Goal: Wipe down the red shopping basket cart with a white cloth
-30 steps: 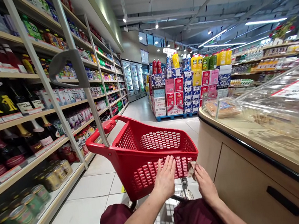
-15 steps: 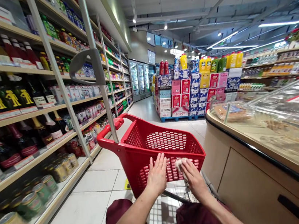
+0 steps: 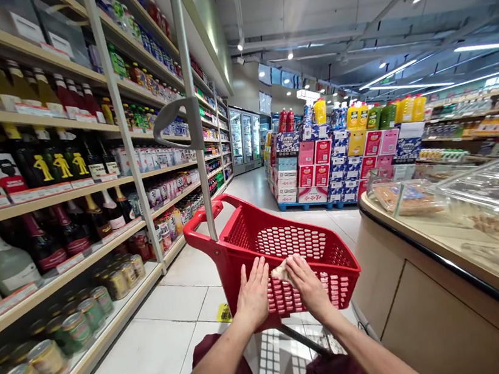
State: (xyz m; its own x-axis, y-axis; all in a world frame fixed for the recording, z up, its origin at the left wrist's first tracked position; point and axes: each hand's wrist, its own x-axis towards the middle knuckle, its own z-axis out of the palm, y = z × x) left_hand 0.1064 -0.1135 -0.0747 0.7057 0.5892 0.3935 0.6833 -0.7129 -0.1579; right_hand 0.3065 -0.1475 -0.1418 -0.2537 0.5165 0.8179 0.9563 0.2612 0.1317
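Observation:
A red plastic shopping cart point(image 3: 289, 212) with perforated sides stands just in front of me. My left hand point(image 3: 252, 297) lies flat against its near side, fingers stretched out and holding nothing. Beside it, my right hand point(image 3: 307, 286) presses a pale, crumpled cloth point(image 3: 281, 272) to the same side wall, close to the upper rim. No goods show in the part of the basket I can see. From the cart's handle end rises a metal pole point(image 3: 203, 181) with a grey loop grip point(image 3: 179, 125).
Shelves point(image 3: 70, 186) of bottles and cans line the left. A counter point(image 3: 405, 252) with a clear-covered display is close on the right. Farther off stands a stack of drink cartons point(image 3: 316, 172). A yellow floor sticker point(image 3: 224, 312) lies by the cart.
My right hand has slid the cloth left along the cart's side, nearer my left hand. The left hand stays flat on the side. The view has turned slightly left.

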